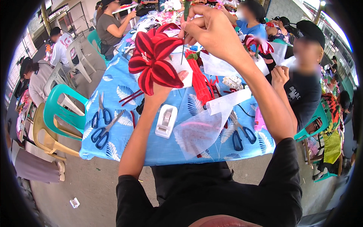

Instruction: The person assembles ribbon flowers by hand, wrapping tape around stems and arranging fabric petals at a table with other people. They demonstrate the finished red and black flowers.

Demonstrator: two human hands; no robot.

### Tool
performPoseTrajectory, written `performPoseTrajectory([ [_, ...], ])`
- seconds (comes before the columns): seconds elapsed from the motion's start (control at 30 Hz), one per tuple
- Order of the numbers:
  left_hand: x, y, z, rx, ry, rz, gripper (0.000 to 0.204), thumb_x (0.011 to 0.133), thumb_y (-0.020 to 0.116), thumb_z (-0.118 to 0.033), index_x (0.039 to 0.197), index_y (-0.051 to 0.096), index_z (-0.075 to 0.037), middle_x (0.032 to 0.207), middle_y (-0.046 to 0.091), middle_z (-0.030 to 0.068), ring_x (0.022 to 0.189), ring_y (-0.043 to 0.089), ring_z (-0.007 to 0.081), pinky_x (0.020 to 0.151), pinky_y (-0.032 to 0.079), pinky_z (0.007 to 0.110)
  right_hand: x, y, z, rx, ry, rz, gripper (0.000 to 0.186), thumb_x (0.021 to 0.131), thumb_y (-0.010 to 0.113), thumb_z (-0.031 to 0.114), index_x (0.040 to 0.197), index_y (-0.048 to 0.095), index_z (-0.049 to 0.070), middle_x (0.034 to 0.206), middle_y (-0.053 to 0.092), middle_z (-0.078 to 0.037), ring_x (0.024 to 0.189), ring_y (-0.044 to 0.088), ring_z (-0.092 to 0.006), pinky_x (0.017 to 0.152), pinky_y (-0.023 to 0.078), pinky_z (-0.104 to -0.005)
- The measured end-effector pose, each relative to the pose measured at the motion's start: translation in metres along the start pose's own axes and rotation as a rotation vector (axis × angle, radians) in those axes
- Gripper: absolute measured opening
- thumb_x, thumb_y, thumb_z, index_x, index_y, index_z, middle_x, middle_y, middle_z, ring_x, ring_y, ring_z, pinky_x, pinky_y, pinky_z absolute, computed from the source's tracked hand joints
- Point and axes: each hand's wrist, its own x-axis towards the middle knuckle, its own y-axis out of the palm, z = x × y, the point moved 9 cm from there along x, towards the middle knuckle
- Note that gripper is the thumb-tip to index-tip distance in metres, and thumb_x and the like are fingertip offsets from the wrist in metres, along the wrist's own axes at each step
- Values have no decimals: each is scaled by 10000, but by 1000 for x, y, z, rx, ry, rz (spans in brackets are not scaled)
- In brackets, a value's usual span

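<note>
Over the table, my left hand (160, 94) is closed around a dark red fuzzy flower (157, 56), with bright red stripes along its pointed petals and pale stamens at its centre. The blooms hide most of that hand's fingers; a fingertip shows at the right edge. Higher and to the right, my right hand (211, 32) pinches a thin green stem (185, 13) that stands nearly upright. Its lower end is a fine dark wire beside the petals. A bundle of red pipe cleaners (202, 83) lies on the table below my right hand.
On the blue leaf-patterned tablecloth (151, 151) lie a white tape dispenser (166, 121), scissors (101, 134), more scissors (242, 132), translucent white sheets (198, 130) and a pink glue gun (259, 120). A co-worker (308, 90) sits at the right; a green chair (62, 111) stands left.
</note>
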Motion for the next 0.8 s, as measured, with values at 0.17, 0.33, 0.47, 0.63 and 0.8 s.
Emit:
performPoseTrajectory([
  [0.17, -4, -2, 3, -60, 28, -12, 496, 692, 821, -291, 1039, 579, -32, 851, 631, 45, 807, 591, 164, 778, 472, 330, -1, 6, 1, -58, 16, 30, 165, 882, 574, 129, 863, 512, -23, 706, 675, -113, 630, 659, -136, 595, 528, -256],
  [0.33, -6, 2, 7, -251, -124, -19, 393, 652, 849, -195, 938, 634, -32, 883, 664, 66, 809, 635, 173, 753, 501, 331, 0, 2, -6, -55, 23, 20, 207, 878, 594, 179, 897, 545, -22, 729, 680, -115, 631, 658, -139, 576, 507, -250],
  [0.47, -5, 0, 14, -203, -120, -5, 436, 665, 834, -215, 977, 601, -18, 900, 651, 82, 825, 623, 179, 740, 495, 328, 5, -4, 1, -34, 55, 3, 283, 897, 590, 248, 948, 566, -30, 760, 683, -121, 636, 659, -147, 571, 508, -254],
  [0.63, -4, -6, 12, -120, -28, -70, 376, 625, 850, -200, 890, 657, -15, 864, 683, 78, 801, 646, 173, 718, 499, 324, 13, -7, -3, -39, 3, -60, 364, 911, 580, 291, 886, 572, -72, 757, 686, -116, 625, 656, -150, 539, 509, -249],
  [0.8, -3, -8, 17, -173, -35, -56, 404, 615, 857, -200, 914, 658, -14, 877, 683, 90, 789, 653, 197, 717, 498, 330, 4, 4, 0, 28, -16, -92, 294, 906, 594, 223, 813, 568, -54, 659, 667, -104, 595, 639, -116, 530, 501, -241],
])
